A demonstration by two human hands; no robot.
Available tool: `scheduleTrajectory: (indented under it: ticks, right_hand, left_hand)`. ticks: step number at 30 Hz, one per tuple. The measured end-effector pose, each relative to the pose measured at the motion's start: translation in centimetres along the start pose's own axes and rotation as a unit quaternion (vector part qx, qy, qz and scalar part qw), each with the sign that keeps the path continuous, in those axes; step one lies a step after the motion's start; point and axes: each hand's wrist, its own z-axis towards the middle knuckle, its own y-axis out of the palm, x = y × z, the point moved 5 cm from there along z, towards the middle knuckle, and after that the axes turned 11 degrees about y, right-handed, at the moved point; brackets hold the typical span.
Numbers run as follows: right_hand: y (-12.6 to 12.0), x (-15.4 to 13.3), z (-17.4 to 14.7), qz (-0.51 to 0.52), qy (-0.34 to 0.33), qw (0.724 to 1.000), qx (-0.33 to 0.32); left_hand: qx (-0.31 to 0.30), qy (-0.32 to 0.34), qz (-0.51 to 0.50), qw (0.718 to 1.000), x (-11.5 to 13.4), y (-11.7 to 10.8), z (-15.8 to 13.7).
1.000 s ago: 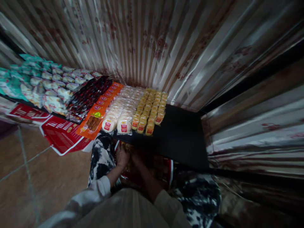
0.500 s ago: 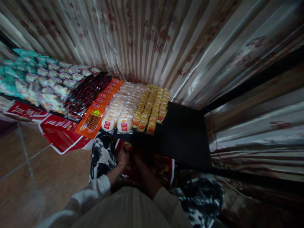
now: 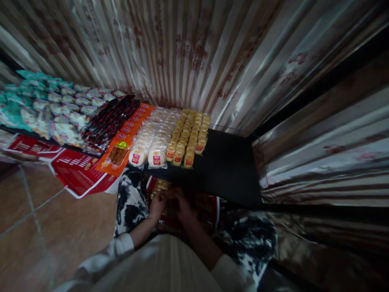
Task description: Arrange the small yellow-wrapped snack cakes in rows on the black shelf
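My left hand (image 3: 157,206) is low in the red box (image 3: 218,213) between my knees, its fingers curled beside a cluster of small yellow-gold packets (image 3: 161,186). From the other side, my right hand (image 3: 181,202) reaches over the box with bent fingers, and the fingertips of both hands meet or nearly meet. Shadow hides what lies between them. Just above the hands, on the black shelf (image 3: 226,170), stand rows of yellow wrapped snacks (image 3: 188,136). Left of these lie rows of round white crackers (image 3: 157,154) in clear wrappers.
An orange snack pack (image 3: 124,140), dark shiny packets (image 3: 111,119), white packets (image 3: 68,107) and green packets (image 3: 18,101) continue along the shelf leftward. Red cardboard (image 3: 82,170) juts out below it. A striped curtain (image 3: 170,52) hangs behind; tiled floor (image 3: 75,227) is at left.
My right hand has come up and left out of deeper shadow, towards my left hand. More yellow-gold packets show in the box. The view has shifted slightly.
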Motion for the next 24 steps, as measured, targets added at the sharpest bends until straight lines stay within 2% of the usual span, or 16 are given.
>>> scheduleTrajectory:
  ticks: [4,10,12,14,16,18,20,24]
  right_hand:
    - [-0.4,-0.2,-1.5,0.015,-0.02,1.0,-0.005]
    - [-0.9,-0.7,-3.6,0.031,-0.023,0.999,0.001]
    - [-1.7,-1.6,-4.2,0.025,-0.04,0.999,0.024]
    - [-2.8,-3.0,-4.9,-0.024,-0.09,0.993,0.076]
    - [-3.7,-4.7,-5.8,-0.131,-0.161,0.97,0.124]
    - [-4.0,-6.2,-6.7,-0.253,-0.221,0.931,0.14]
    - [-4.0,-7.4,-7.6,-0.345,-0.261,0.892,0.134]
    - [-3.3,-9.8,-9.9,-0.459,-0.351,0.807,0.125]
  left_hand:
    - [-0.009,0.045,-0.082,0.996,0.3,0.7,-0.6]
    - [0.001,0.065,-0.082,0.995,2.4,0.3,-0.8]
    - [-0.015,0.112,-0.051,0.992,4.1,-0.6,-0.9]
    - [-0.034,0.186,0.005,0.982,6.2,-1.7,-1.2]
    - [-0.052,0.268,0.057,0.96,8.4,-2.7,-1.6]
    - [-0.076,0.331,0.087,0.937,10.2,-3.4,-2.2]
    - [-0.102,0.373,0.104,0.916,11.8,-3.8,-2.6]
    - [-0.144,0.428,0.136,0.882,14.7,-3.9,-3.2]
